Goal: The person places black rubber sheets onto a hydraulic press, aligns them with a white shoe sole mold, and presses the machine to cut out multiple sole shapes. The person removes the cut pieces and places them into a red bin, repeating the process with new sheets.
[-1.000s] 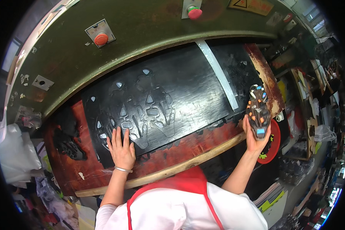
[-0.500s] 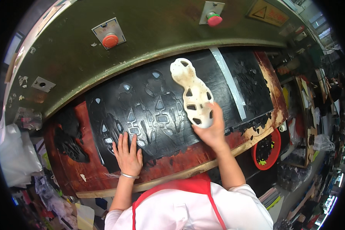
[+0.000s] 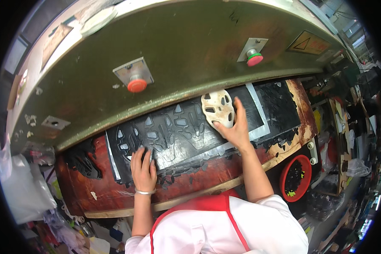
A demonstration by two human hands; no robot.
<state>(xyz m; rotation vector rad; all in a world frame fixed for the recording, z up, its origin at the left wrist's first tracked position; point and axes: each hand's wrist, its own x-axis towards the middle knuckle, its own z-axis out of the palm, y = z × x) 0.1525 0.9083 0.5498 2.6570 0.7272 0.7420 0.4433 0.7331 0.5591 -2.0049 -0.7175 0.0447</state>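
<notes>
A black sheet [image 3: 190, 146] with several cut sole-shaped outlines lies on the worktable. On its right part sits a cream sole-shaped die or template [image 3: 217, 111] with several dark openings; its far end is hidden under the green machine housing [image 3: 178, 55]. My right hand [image 3: 237, 129] grips the near end of this piece, thumb at the near edge and fingers along the right side. Toward the left, my left hand [image 3: 144, 171] rests with fingers extended at the near edge of the sheet, holding nothing. It wears a bracelet.
Red [image 3: 136, 84] and green-ringed pink [image 3: 254, 58] push buttons stick out from the housing. Black scraps [image 3: 169, 178] litter the reddish tabletop [image 3: 207, 173]. A red basin [image 3: 307, 178] stands low at the right. Clear plastic bags [image 3: 25, 190] hang at the left.
The sheet and the cream piece have slid away from me, farther under the housing, which now covers the far end. Both hands stay with them. The housing sits lower in view.
</notes>
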